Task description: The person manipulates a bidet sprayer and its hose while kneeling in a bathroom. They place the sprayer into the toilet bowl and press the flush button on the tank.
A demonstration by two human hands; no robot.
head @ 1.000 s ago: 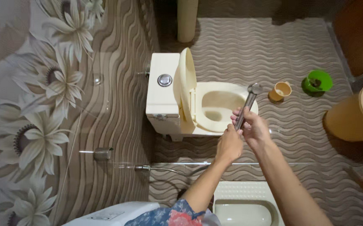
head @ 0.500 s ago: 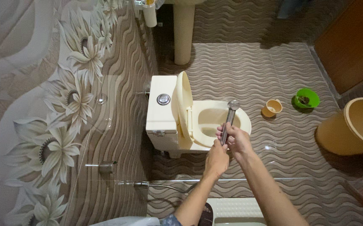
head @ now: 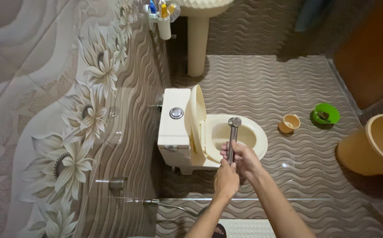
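Two bare hands grip a metal hand-held bidet sprayer (head: 232, 136) above the open bowl of a cream toilet (head: 209, 132). Right hand (head: 241, 155) wraps closed around the handle's middle; left hand (head: 226, 178) closes on its lower end, just beneath. Sprayer head points away, over the bowl. Small tan cup (head: 289, 123), green bowl (head: 326, 113) and tan bucket (head: 377, 143) stand on the wavy-tiled floor to the right.

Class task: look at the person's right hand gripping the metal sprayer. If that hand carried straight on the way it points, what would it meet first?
Probably the toilet bowl: the right hand points the sprayer over its open rim. Depth is unclear from above.
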